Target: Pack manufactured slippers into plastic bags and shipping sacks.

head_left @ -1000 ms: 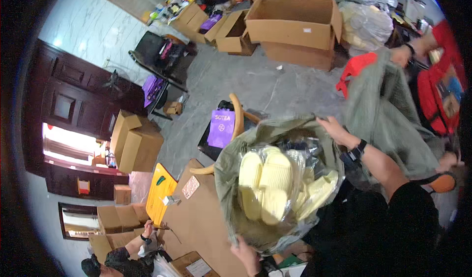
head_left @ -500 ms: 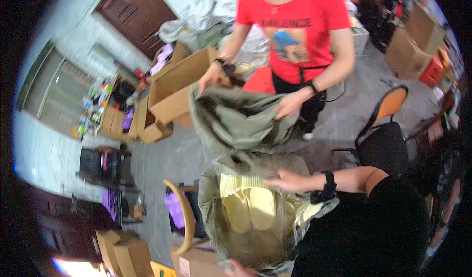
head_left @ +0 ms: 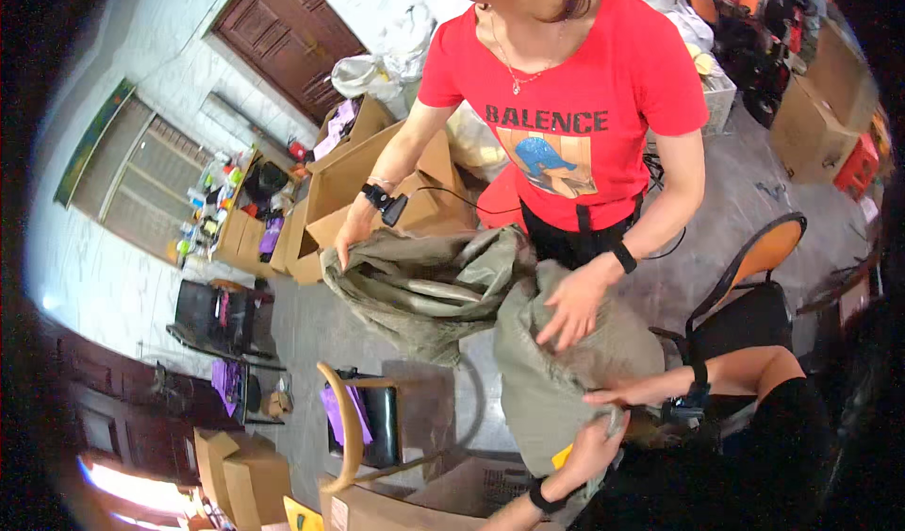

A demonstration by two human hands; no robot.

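A grey-green woven sack (head_left: 533,380) stands tilted in front of me, its mouth toward my body. My left hand (head_left: 592,448), with a black band on the wrist, is closed on a bunched part of its rim. Just above it, my right hand (head_left: 630,392) grips the upper edge of the sack, fingers pointing left. The sack's inside is hidden from view. Opposite me, a person in a red shirt rests one hand (head_left: 573,309) on the top of my sack. The person's other hand (head_left: 353,232) holds a second grey-green sack (head_left: 415,295), whose mouth gapes open.
An open cardboard box (head_left: 377,522) lies at the near edge, beside a curved wooden chair (head_left: 351,427) with purple bags. Another large carton (head_left: 353,187) stands behind the second sack. At the right is an orange-backed chair (head_left: 754,257).
My sack has swung right and tipped, so the pale yellow slippers inside no longer show. My left hand has risen to its rim. The person's hand has moved from the second sack onto mine.
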